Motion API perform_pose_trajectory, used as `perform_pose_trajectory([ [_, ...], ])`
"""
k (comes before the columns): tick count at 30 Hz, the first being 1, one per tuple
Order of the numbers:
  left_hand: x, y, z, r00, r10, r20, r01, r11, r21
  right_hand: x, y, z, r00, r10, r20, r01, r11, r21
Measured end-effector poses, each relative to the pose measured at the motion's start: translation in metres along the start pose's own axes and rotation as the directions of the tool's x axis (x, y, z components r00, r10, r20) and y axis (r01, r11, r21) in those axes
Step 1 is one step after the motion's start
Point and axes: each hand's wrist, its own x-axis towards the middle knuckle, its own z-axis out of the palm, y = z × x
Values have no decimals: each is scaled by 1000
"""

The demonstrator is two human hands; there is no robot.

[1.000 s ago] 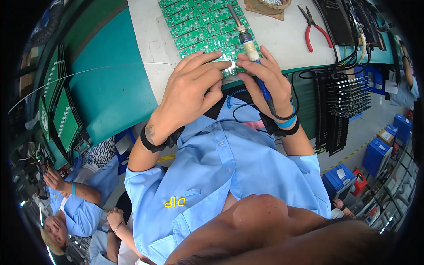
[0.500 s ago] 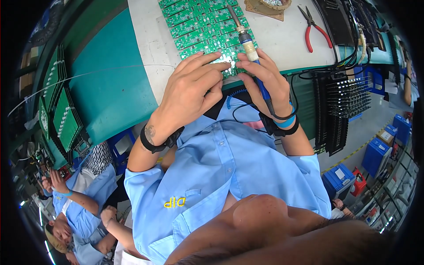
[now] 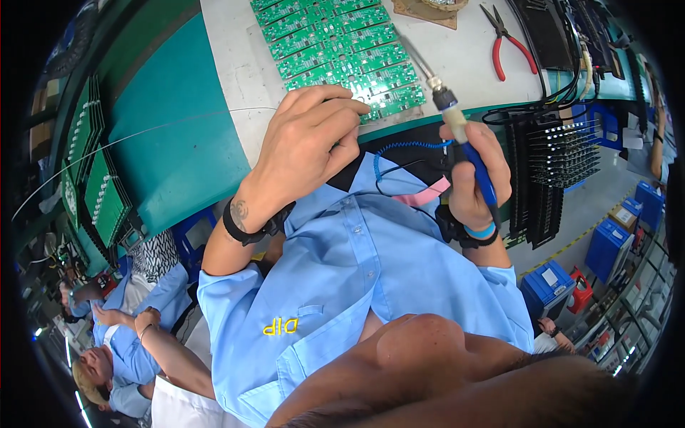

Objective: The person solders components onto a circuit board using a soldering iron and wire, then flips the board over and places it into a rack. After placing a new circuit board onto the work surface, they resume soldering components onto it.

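Observation:
A panel of green circuit boards (image 3: 335,44) lies on the white part of the bench. My left hand (image 3: 310,139) rests over its near left edge, fingers bent and drawn together. A thin, pale wire like solder wire (image 3: 164,123) runs in from the left and passes into this hand; its tip is hidden by the fingers. My right hand (image 3: 481,171) is closed round the blue handle of a soldering iron (image 3: 457,121), to the right of the panel. The iron's slim metal tip points up and left, by the panel's right edge.
Red-handled pliers (image 3: 510,44) lie right of the panel, near a round dish (image 3: 444,3) on a brown board. Racks of boards stand at left (image 3: 107,189) and right (image 3: 564,153). Black cables (image 3: 528,113) cross the right bench edge. Another person (image 3: 135,335) sits at lower left.
My right hand has moved right and nearer to me with the soldering iron, away from the panel's near edge. The left hand has barely moved. The person at lower left has shifted their arms.

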Motion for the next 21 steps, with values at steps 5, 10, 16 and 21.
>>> perform_pose_trajectory([
  [5,1,0,0,1000,-11,3,11,1000,2,-11,0,-8,998,-64,18,65,997,-30],
  [10,2,3,-4,996,-61,61,61,998,7,-16,-11,-13,998,-61,-28,60,997,-51],
  [16,3,4,-4,995,-83,60,83,997,1,-9,-23,-15,998,-35,56,39,996,-79],
  [21,4,4,-5,993,-95,70,95,995,-3,-7,-22,-9,997,-25,79,32,996,-86],
])
